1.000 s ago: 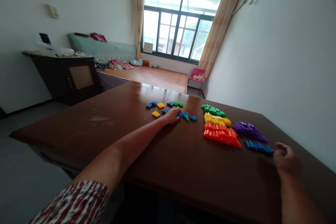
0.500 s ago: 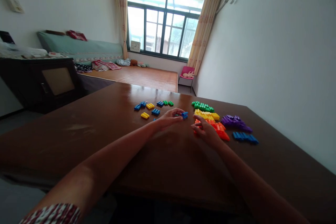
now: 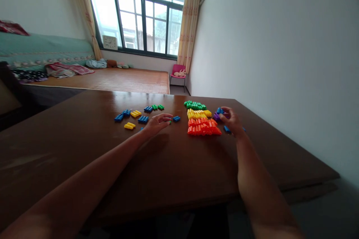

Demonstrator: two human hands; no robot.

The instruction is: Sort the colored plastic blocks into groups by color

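Over the purple pieces point(image 3: 216, 117), our right hand point(image 3: 231, 120) pinches a blue piece point(image 3: 220, 111). Our left hand point(image 3: 157, 123) sits beside another blue block point(image 3: 176, 118), fingers slightly apart.

Your left hand point(image 3: 157, 123) and right hand point(image 3: 231, 119) are both ungloved, with slim fingers and narrow, bare wrists. Behind each hand, your left forearm point(image 3: 95, 171) and right forearm point(image 3: 254, 175) are uncovered too, broadening toward the elbow. Your fingernails are too small to make out, and below and between your hands, any clothing is lost in shadow.
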